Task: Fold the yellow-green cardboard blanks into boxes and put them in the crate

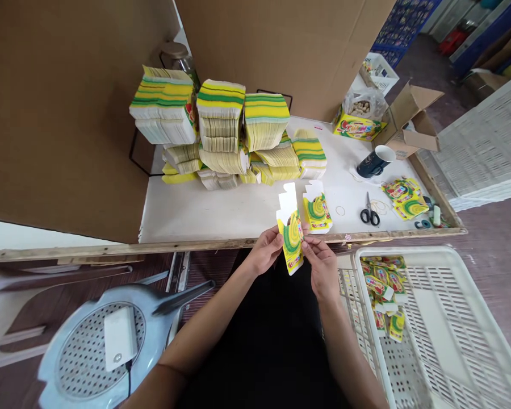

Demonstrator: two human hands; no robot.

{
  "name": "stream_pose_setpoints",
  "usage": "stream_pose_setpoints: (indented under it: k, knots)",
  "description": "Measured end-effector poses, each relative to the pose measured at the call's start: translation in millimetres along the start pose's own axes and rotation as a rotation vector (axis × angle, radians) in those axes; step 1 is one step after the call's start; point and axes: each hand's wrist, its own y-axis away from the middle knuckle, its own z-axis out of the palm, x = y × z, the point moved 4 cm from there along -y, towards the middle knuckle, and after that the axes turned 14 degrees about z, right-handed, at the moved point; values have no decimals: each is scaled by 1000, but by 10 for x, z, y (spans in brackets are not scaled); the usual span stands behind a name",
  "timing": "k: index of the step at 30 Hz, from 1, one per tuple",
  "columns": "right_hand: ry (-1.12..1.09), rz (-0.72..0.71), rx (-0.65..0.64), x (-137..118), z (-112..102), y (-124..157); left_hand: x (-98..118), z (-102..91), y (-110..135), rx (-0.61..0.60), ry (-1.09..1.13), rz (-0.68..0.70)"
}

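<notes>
A printed yellow and green carton [293, 241] with white end flaps is held between both hands, just off the table's front edge. My left hand [267, 250] pinches its left side, thumb on the printed face. My right hand [321, 261] grips the lower right side with thumb and fingers. White flaps stick up at the carton's far end. Just beyond, on the table, lies a small pile of flat cartons [317, 210] with the same print. Bundled stacks of flat cartons [221, 116] stand farther back.
Right on the table [213, 213] are scissors [369, 211], a dark mug [372, 162], loose printed cartons [405, 199], a yellow box [357, 126] and an open cardboard box [411, 128]. A white crate [451, 318] holding folded cartons stands below right. A blue stool [93, 352] carries a white power bank [120, 338].
</notes>
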Motion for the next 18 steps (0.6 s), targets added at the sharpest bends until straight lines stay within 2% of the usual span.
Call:
stream_pose_setpoints:
  k: [6,11,16,18]
  knots:
    - [292,-122,36,-54,38,67,-12,-71,10,83,-57,23]
    - [327,-133,46,-77,98,125,-61,-147,3,260,-163,61]
    - [408,-226,179,-120,68,153,-29,-134,42,269,-373,91]
    - [469,-254,190,-154,38,150,28,-116,96,287,-446,121]
